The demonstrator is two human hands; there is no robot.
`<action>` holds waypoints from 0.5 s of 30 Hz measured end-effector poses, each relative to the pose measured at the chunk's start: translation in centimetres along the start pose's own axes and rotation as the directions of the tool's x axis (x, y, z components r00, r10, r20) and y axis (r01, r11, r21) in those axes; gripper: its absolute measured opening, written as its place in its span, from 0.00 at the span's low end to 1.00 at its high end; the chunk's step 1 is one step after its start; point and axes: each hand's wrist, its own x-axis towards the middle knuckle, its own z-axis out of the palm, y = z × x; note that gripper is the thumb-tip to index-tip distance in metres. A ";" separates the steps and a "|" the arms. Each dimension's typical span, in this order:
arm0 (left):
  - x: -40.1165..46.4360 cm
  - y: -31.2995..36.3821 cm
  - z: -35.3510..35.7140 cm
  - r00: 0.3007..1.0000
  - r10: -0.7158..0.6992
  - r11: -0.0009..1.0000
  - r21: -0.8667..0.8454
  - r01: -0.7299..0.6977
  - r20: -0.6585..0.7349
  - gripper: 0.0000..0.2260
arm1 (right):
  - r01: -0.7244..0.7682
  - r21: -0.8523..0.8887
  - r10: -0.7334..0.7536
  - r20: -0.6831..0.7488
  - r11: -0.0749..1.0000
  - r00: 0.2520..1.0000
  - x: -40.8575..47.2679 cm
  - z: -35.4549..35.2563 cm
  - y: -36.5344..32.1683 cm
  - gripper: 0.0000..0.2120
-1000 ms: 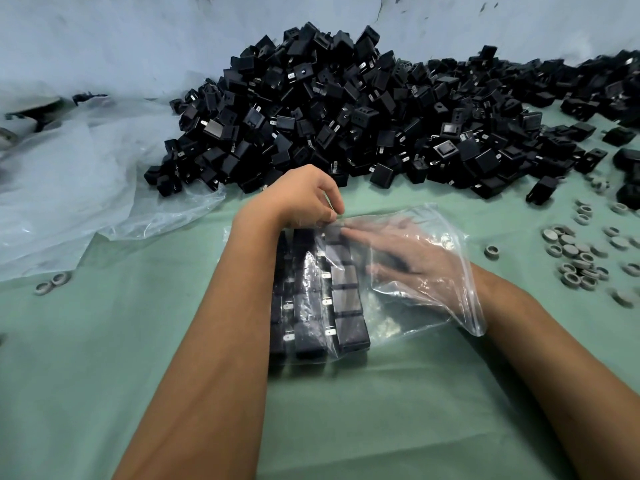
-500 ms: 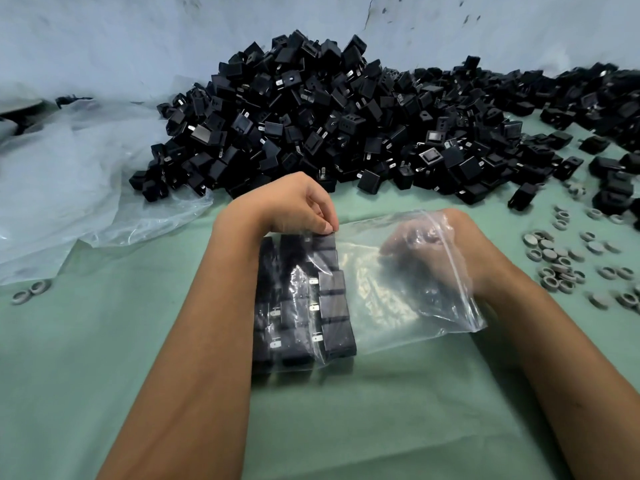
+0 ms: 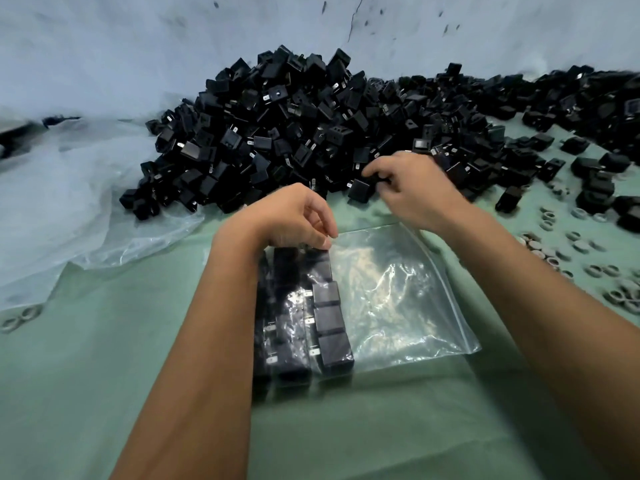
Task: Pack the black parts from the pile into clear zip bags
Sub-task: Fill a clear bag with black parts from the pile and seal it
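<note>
A big pile of black parts [image 3: 304, 133] lies against the far wall. On the green cloth in front of me lies a clear zip bag [image 3: 398, 299] with several black parts [image 3: 329, 320] lined in rows in its left half. My left hand [image 3: 294, 216] pinches the bag's top edge at the far end of those rows. Beyond the bag, my right hand [image 3: 412, 185] is at the front of the pile, its fingers curled round a black part [image 3: 362, 188].
Crumpled clear plastic sheeting [image 3: 69, 202] covers the left side. Several small grey rings [image 3: 568, 251] are scattered on the cloth at the right, and two more rings [image 3: 20, 318] lie at the left edge. More black parts [image 3: 595, 178] are scattered far right.
My right hand has come out of the bag and reached forward to the pile, where it now grips a black part. My left hand has stayed at the bag's edge.
</note>
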 end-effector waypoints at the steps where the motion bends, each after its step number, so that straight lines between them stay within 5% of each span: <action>1: 0.1 0.3 0.2 1.000 0.013 1.000 -0.013 -0.013 -0.014 0.07 | 0.011 -0.106 0.000 0.106 0.994 0.994 0.9 0.8 -0.1 0.19; 3: 0.4 1.3 0.9 0.998 0.048 0.999 -0.023 -0.049 -0.029 0.07 | -0.009 -0.195 0.048 0.198 0.981 0.979 2.2 2.3 0.1 0.24; 10: 1.3 5.3 3.8 0.978 0.206 0.976 0.085 -0.203 -0.035 0.12 | -0.011 0.042 0.013 -0.050 0.999 0.999 1.4 2.7 2.4 0.14; 15: 1.3 7.5 5.9 0.942 0.333 0.918 0.218 -0.332 0.032 0.21 | -0.223 0.368 0.305 -0.181 0.903 0.935 -3.8 0.2 5.1 0.17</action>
